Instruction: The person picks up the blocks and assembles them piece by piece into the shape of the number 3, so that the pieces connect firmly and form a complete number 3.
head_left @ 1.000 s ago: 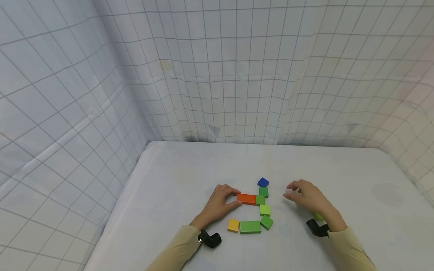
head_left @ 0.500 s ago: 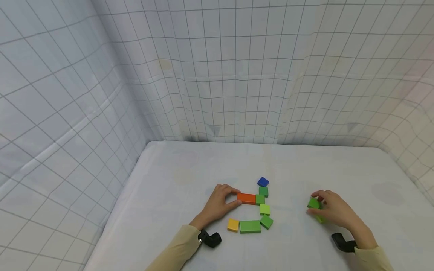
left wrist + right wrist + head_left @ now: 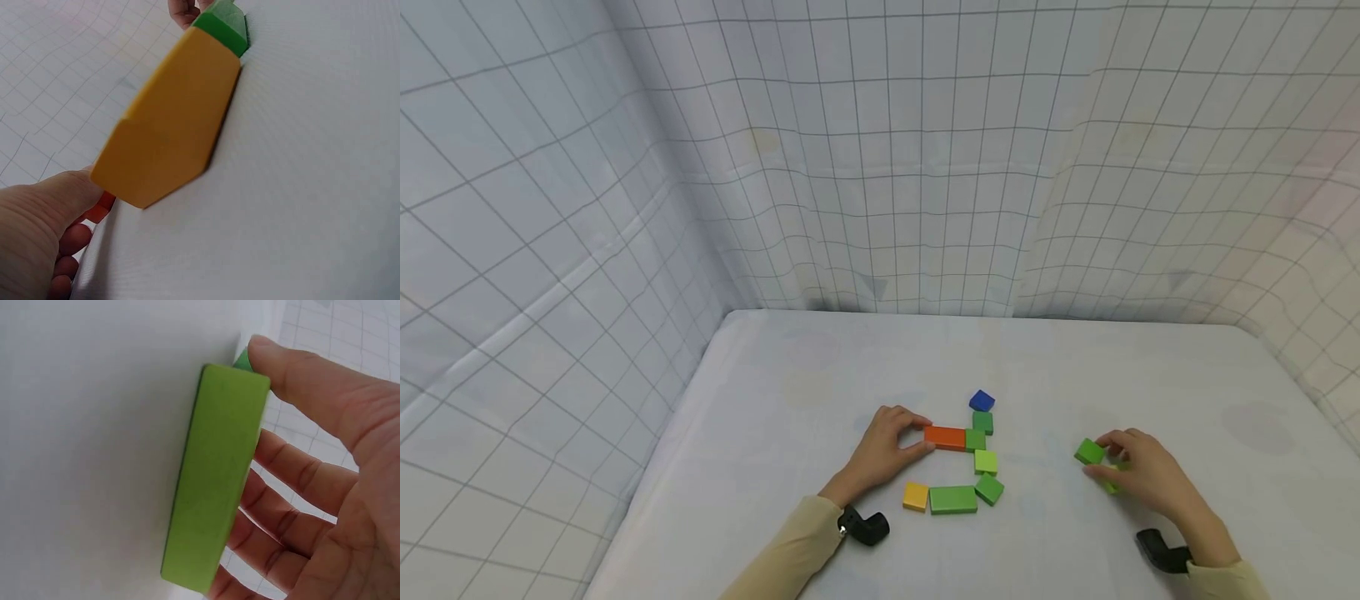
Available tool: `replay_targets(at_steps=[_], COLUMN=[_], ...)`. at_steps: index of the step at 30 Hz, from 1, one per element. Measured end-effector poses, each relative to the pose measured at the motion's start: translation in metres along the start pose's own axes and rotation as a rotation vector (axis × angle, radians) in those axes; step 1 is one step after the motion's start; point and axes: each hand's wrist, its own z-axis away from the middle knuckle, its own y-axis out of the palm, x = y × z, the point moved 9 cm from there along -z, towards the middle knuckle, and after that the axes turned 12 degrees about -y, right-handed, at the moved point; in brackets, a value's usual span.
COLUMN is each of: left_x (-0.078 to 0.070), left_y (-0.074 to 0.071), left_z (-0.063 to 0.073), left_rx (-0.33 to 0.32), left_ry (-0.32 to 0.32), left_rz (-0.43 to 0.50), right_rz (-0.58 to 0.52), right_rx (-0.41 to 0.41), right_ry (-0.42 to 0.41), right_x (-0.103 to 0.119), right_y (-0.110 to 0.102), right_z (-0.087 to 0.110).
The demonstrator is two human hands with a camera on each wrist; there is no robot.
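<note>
My left hand (image 3: 883, 450) pinches the left end of a red-orange rectangular block (image 3: 945, 438) between thumb and index finger. The block's other end meets a small green block (image 3: 975, 441). On the right, my right hand (image 3: 1138, 471) is over a lime-green block (image 3: 1112, 489), partly hidden by the fingers. Its fingers are loosely bent, with thumb and fingertips apart beside a green block (image 3: 1089, 452). In the right wrist view the lime block (image 3: 215, 481) stands large before the fingers; whether they touch it I cannot tell. A bit of green block (image 3: 243, 360) shows behind the thumb.
A blue block (image 3: 982, 401), a dark green one (image 3: 982, 422), a lime one (image 3: 986, 462) and a tilted green one (image 3: 989, 489) run down the middle. A long green block (image 3: 953, 500) and a yellow-orange block (image 3: 916, 497) lie nearer me. Gridded white curtains (image 3: 887, 167) surround the table.
My right hand has moved right and toward me, from beside the block row to the green blocks. The separate green block has shifted slightly left. My left hand has stayed on the red block.
</note>
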Motion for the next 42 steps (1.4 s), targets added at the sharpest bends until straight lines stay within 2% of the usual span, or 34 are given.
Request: replay_targets(at_steps=[11, 18, 25, 33, 38, 42], left_x=[0.001, 0.000, -0.002, 0.000, 0.001, 0.001], left_y=[0.001, 0.000, 0.000, 0.001, 0.001, 0.000], left_z=[0.000, 0.000, 0.001, 0.000, 0.000, 0.000], left_rx=[0.013, 0.003, -0.002, 0.009, 0.001, -0.001], left_ry=[-0.016, 0.003, 0.024, -0.002, 0.003, 0.007], left_rz=[0.006, 0.011, 0.008, 0.008, 0.004, 0.011], right_rz=[-0.022, -0.006, 0.020, 0.039, 0.040, 0.049], right_rx=[-0.014, -0.005, 0.000, 0.042, 0.069, 0.054], right_ry=[-0.077, -0.098, -0.066, -0.032, 0.009, 0.040], right_x=[0.017, 0.022, 0.021, 0.012, 0.003, -0.004], right_y=[0.013, 0.020, 0.015, 0.005, -0.001, -0.003], right_z=[-0.021, -0.028, -0.015, 0.003, 0.009, 0.012])
